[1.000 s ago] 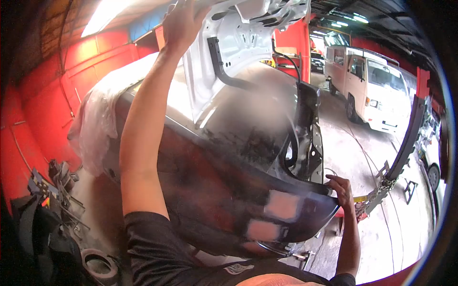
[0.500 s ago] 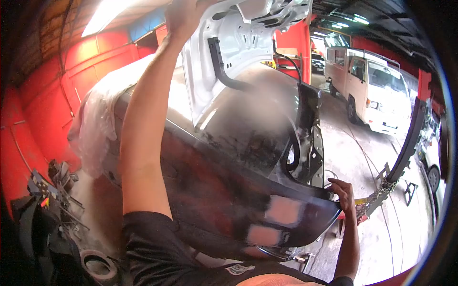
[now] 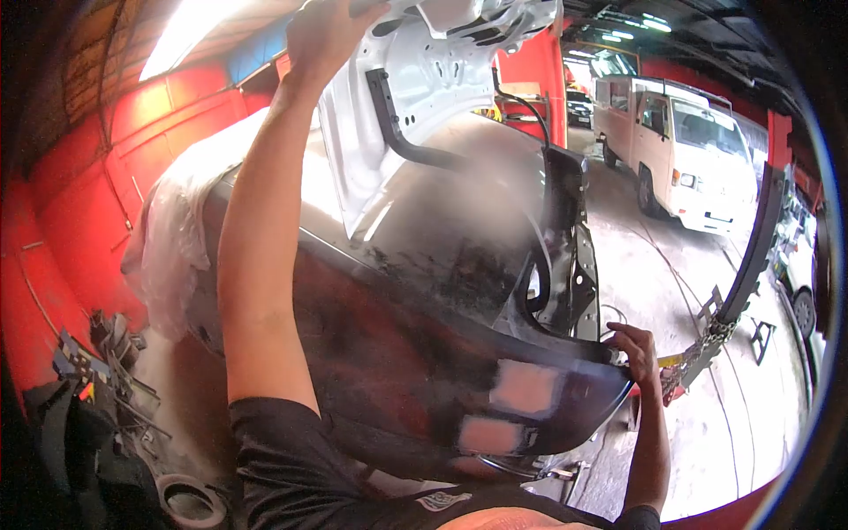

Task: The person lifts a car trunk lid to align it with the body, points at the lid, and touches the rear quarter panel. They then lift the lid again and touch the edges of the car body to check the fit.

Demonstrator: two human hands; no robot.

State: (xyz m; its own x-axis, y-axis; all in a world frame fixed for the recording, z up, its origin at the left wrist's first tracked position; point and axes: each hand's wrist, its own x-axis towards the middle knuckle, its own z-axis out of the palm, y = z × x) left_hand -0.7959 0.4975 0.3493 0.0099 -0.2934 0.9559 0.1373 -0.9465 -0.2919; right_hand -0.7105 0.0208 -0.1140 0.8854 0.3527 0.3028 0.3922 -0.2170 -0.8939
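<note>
Left grip (image 3: 327, 35) closed on the trunk lid (image 3: 424, 84) above, right grip (image 3: 632, 349) pinching the dark panel (image 3: 415, 353) rim (propping step, I reckon); I'd move gently.

Workshop bay with red walls (image 3: 79, 203) on the left and a red pillar (image 3: 539, 71) further back. Overhead, a bright strip light (image 3: 190, 26) at the top left, with smaller ceiling lamps (image 3: 632, 26) deeper in under a dark roof. Grey, stained concrete floor (image 3: 707, 424). Parked on it, a white van (image 3: 689, 150); near the right edge, a long black strip (image 3: 755, 247) standing tilted. Low on the left, a dark heap of tools (image 3: 97, 353) and a tyre-like ring (image 3: 185, 499).
</note>
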